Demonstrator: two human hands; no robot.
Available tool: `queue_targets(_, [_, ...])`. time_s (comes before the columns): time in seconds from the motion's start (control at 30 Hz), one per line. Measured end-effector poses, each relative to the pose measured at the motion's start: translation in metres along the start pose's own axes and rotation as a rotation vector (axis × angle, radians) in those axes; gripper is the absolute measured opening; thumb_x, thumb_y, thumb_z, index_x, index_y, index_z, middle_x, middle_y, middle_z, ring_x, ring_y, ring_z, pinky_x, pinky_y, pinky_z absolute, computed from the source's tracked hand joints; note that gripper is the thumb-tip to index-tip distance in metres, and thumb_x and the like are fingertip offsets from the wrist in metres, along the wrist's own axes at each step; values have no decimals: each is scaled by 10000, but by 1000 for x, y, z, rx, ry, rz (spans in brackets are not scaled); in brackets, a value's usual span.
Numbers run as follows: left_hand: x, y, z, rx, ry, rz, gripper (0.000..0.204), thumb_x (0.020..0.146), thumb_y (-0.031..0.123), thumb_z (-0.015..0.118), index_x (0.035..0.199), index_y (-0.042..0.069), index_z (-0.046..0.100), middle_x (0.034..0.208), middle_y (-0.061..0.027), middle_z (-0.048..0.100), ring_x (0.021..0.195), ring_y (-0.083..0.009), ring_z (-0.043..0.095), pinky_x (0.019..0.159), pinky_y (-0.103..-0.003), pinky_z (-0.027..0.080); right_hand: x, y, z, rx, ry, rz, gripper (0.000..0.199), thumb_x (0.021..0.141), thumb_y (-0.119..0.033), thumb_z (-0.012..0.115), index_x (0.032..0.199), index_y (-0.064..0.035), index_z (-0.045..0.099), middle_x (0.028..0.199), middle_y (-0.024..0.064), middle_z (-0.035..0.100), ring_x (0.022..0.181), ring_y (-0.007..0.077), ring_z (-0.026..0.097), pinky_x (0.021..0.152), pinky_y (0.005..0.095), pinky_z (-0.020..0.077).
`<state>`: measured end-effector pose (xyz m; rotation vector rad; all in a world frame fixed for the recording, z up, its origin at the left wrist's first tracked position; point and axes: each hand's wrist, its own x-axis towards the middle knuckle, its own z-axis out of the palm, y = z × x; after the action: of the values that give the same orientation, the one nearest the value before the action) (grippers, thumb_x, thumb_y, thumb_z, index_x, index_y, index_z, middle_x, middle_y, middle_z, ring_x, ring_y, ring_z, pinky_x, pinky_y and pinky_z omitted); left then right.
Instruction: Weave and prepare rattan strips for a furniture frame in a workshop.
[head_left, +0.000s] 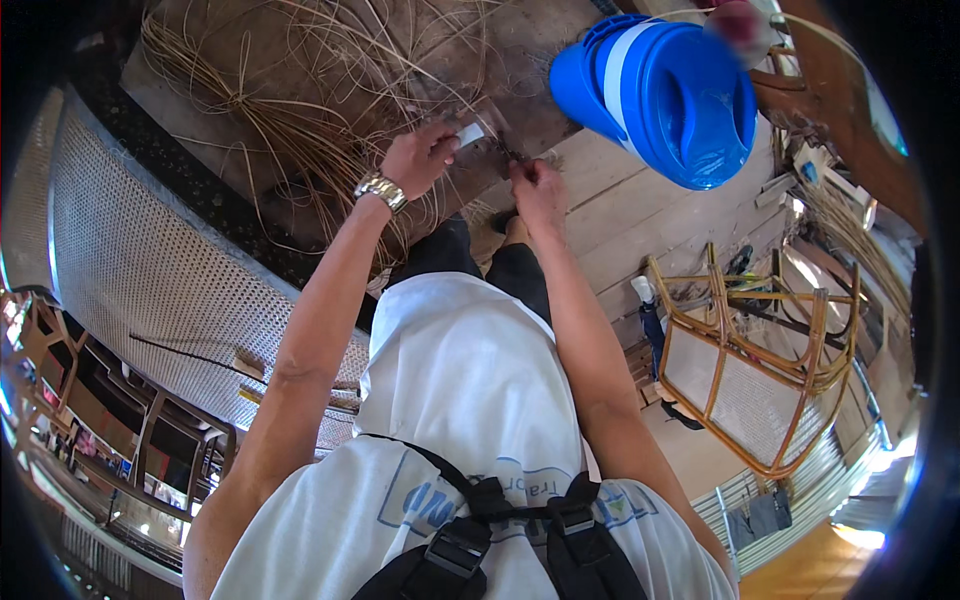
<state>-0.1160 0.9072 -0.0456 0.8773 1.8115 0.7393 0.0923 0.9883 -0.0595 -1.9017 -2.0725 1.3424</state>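
Observation:
My left hand (418,160), with a metal watch on its wrist, is closed on a small flat white piece (470,134) whose kind I cannot make out. Just to the right, my right hand (540,196) has its fingers pinched together by the edge of a brown board (490,125). What sits between those fingertips is too small and dark to name. Loose cane strands (300,140) spread over the work surface left of and beyond both hands. Some thin strands pass close to my left fingers.
A blue lidded jug (690,105) with a white band stands at the far right. A rattan chair frame (760,380) lies on the right. Along the left curves a wide sheet of woven cane (150,240). Planks (640,200) form the floor.

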Motion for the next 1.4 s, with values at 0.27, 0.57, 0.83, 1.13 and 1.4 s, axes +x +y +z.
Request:
queue_targets(0.27, [-18,6,3,-836,97,81,164,887,41,649,1042,37,597,927,-91,695,851,-177,695,651,-284,535,8,-1,-2,-79,-25,-12,340,834,-317,630,817,22,643,789,226,653,787,400,638,712,445,491])
queue_targets(0.57, [-68,-28,-24,-777,688,-158,225,790,-3,747,967,61,624,862,-30,676,766,-120,657,609,-249,513,12,-1,-4,-84,-92,4,328,829,-315,649,815,12,635,815,215,656,823,385,640,729,438,492])
queue_targets(0.83, [-105,-23,-34,588,122,-149,217,854,92,568,1065,60,606,919,-181,618,860,-374,625,708,-421,510,13,0,-3,-82,-95,-15,331,826,-321,660,818,9,631,802,205,654,806,373,642,729,437,494])
queue_targets(1.13, [-43,3,8,104,40,69,203,970,215,493,1029,41,579,698,-111,643,649,-310,646,603,-394,491,16,5,1,-102,-87,67,328,835,-322,635,847,5,649,838,213,665,839,388,641,755,450,492])
queue_targets(1.4, [-2,-7,33,268,10,76,237,965,327,493,974,117,603,824,-169,676,782,-370,659,650,-462,512,17,4,-1,-86,-118,11,316,822,-304,630,843,11,651,869,215,668,850,386,643,765,449,493])
